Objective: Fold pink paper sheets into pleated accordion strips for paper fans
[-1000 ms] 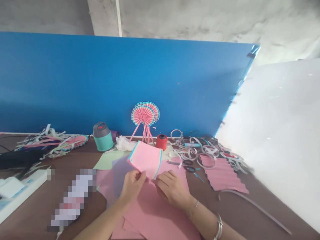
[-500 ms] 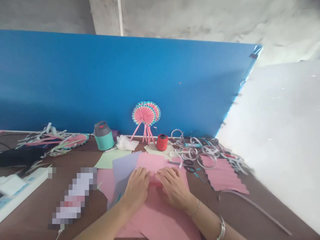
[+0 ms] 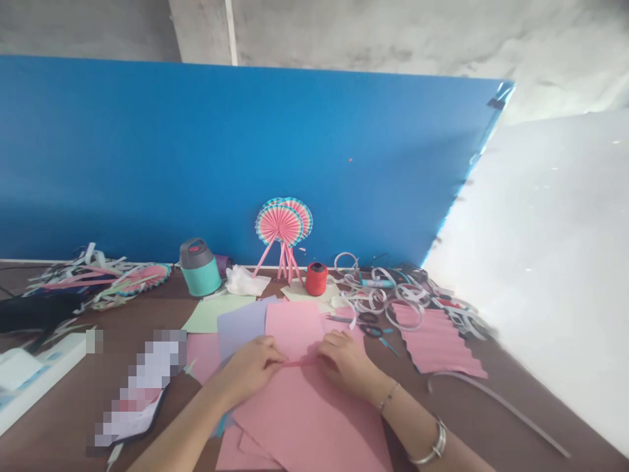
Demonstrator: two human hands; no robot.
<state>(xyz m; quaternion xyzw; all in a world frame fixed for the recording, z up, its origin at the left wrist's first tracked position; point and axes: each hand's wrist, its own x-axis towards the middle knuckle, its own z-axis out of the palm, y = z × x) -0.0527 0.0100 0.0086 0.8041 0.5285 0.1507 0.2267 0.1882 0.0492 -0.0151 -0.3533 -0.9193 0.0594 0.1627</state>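
We look from head height, forward and down; blue panel [image 3: 221, 157] faces us, left hand [image 3: 248, 367] and right hand [image 3: 344, 360] close, this side of panel.

Can't see the right end of the thin pink strip [image 3: 302, 362] mid-frame, covered by the right hand [image 3: 346, 359]. Can't count folds either, too small. Can't read the pixelated slab [image 3: 142, 387], lower left. Can't follow the black bundle [image 3: 39, 313] or white power strip [image 3: 63, 359] past the left edge, or either forearm [image 3: 199, 419] below the bottom.
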